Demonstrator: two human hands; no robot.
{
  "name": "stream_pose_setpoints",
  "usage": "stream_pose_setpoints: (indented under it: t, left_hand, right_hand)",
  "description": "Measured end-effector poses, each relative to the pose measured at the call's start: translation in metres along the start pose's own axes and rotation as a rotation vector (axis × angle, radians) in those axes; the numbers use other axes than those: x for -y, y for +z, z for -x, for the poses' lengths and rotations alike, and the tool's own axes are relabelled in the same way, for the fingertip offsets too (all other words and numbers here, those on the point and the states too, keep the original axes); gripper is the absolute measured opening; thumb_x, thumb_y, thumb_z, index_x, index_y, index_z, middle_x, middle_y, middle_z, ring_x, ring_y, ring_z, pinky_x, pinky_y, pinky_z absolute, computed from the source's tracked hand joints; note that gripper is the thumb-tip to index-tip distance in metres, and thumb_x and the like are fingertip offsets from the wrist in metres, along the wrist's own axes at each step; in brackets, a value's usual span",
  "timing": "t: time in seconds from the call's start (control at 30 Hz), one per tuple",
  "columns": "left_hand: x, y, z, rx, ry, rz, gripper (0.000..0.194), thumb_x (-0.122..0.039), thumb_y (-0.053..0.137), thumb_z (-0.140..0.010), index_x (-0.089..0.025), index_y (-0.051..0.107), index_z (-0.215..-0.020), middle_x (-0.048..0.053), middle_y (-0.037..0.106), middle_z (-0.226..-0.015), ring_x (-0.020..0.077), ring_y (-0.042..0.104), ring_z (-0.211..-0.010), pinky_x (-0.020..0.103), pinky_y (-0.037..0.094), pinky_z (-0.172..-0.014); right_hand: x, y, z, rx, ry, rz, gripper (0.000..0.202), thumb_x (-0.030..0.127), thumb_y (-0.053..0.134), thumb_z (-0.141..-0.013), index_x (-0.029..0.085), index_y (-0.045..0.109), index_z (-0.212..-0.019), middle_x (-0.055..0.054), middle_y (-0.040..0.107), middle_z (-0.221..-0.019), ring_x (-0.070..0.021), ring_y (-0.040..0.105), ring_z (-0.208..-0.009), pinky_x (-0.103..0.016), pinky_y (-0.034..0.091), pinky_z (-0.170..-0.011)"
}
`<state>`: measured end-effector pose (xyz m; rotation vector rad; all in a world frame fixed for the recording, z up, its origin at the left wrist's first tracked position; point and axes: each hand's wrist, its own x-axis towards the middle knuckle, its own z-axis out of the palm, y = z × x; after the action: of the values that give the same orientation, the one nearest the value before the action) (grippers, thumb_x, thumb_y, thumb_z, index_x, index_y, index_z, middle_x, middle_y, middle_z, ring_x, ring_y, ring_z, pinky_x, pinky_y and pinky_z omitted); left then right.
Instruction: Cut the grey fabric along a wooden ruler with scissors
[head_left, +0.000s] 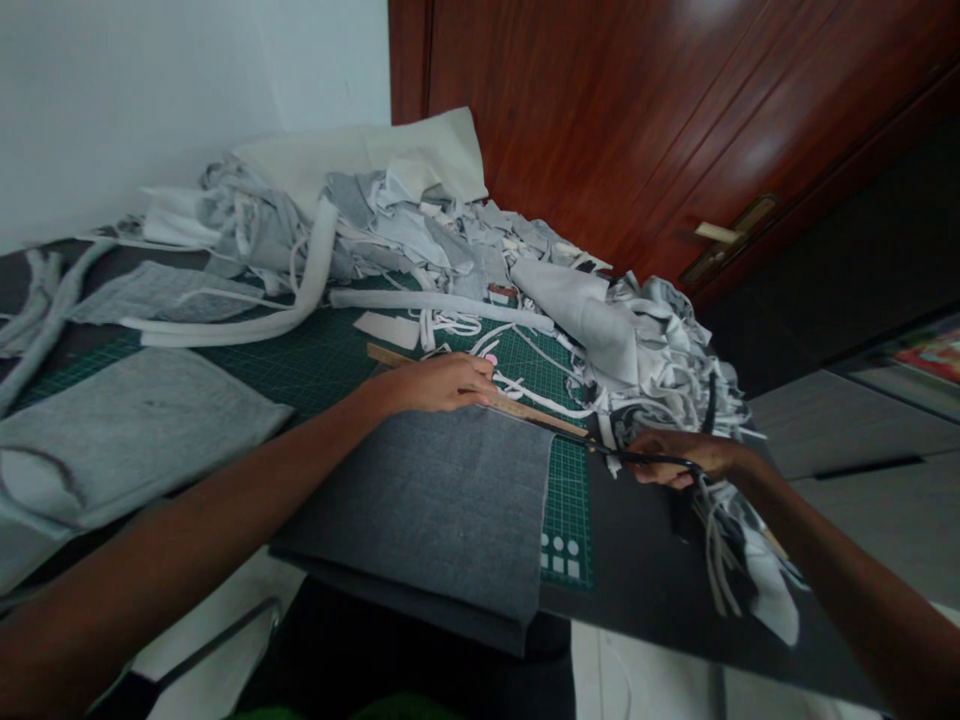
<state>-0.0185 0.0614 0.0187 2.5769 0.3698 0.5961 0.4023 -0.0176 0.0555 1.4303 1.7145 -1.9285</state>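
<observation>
A dark grey cloth (442, 510) lies over a green cutting mat (568, 490), its near part hanging past the table edge. Along its far edge runs a wooden ruler (536, 412). My left hand (442, 382) is closed at that edge, fingers pressed together on the cloth beside the ruler. In my right hand (671, 457) are black-handled scissors (645, 458), fingers wrapped round the handles. Their blades point left toward the cloth's far right corner; whether they are parted is hard to see.
Heaped grey and white fabric scraps (420, 235) cover the back of the table (630, 575). More strips lie at the right. A folded light grey cloth (142, 430) rests on the left. Behind stands a brown wooden door (570, 130) with a handle (718, 233).
</observation>
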Motion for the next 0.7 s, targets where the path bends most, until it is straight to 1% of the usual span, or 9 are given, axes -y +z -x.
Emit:
stream_pose_setpoints:
  t: [0.2, 0.3, 0.43, 0.53, 0.63, 0.7]
  left_hand:
    - [0.000, 0.001, 0.000, -0.003, -0.023, 0.003, 0.022, -0.021, 0.061, -0.104, -0.022, 0.082, -0.103, 0.004, 0.068, -0.093, 0.0160, 0.064, -0.093, 0.031, 0.049, -0.101]
    - [0.000, 0.001, -0.001, -0.013, -0.009, 0.023, 0.022, -0.020, 0.061, -0.103, -0.023, 0.083, -0.103, 0.004, 0.069, -0.093, 0.0157, 0.064, -0.092, 0.033, 0.047, -0.104]
    - [-0.001, 0.000, -0.002, 0.018, -0.006, 0.019, 0.023, -0.021, 0.059, -0.105, -0.022, 0.082, -0.101, 0.004, 0.069, -0.095, 0.0159, 0.064, -0.091, 0.035, 0.047, -0.107]
    - [-0.001, 0.000, -0.002, 0.018, -0.007, 0.001, 0.023, -0.021, 0.058, -0.105, -0.023, 0.081, -0.100, 0.003, 0.067, -0.091, 0.0158, 0.064, -0.090, 0.036, 0.046, -0.110]
    - [-0.002, -0.001, -0.002, 0.007, -0.005, 0.000, 0.023, -0.020, 0.059, -0.105, -0.022, 0.080, -0.095, 0.002, 0.065, -0.089, 0.0149, 0.063, -0.089, 0.036, 0.045, -0.112]
    - [-0.003, -0.001, -0.002, 0.007, -0.004, 0.001, 0.024, -0.019, 0.059, -0.104, -0.021, 0.079, -0.091, 0.002, 0.065, -0.089, 0.0146, 0.063, -0.088, 0.036, 0.044, -0.113]
  right_hand:
    - [-0.006, -0.004, -0.002, 0.028, -0.014, -0.017, 0.049, 0.056, 0.083, -0.079, 0.017, 0.054, -0.077, 0.012, 0.035, -0.054, -0.0010, 0.025, -0.041, -0.014, 0.020, -0.035]
    - [-0.012, -0.007, -0.004, 0.052, -0.032, -0.035, 0.052, 0.059, 0.083, -0.080, 0.017, 0.052, -0.077, 0.013, 0.035, -0.053, -0.0006, 0.024, -0.039, -0.013, 0.020, -0.033]
    - [-0.017, -0.011, -0.006, 0.068, -0.048, -0.058, 0.054, 0.059, 0.083, -0.082, 0.018, 0.049, -0.074, 0.012, 0.036, -0.054, -0.0007, 0.025, -0.040, -0.012, 0.020, -0.033]
    - [-0.019, -0.012, -0.006, 0.084, -0.058, -0.073, 0.054, 0.058, 0.083, -0.083, 0.019, 0.047, -0.072, 0.011, 0.036, -0.053, -0.0008, 0.025, -0.039, -0.012, 0.021, -0.032]
    - [-0.021, -0.009, -0.005, 0.069, -0.053, -0.099, 0.053, 0.056, 0.084, -0.084, 0.019, 0.048, -0.073, 0.012, 0.035, -0.052, -0.0009, 0.025, -0.038, -0.011, 0.022, -0.032]
    - [-0.022, -0.006, -0.004, 0.087, -0.051, -0.139, 0.051, 0.055, 0.082, -0.086, 0.019, 0.048, -0.075, 0.012, 0.035, -0.054, -0.0009, 0.023, -0.039, -0.010, 0.023, -0.032]
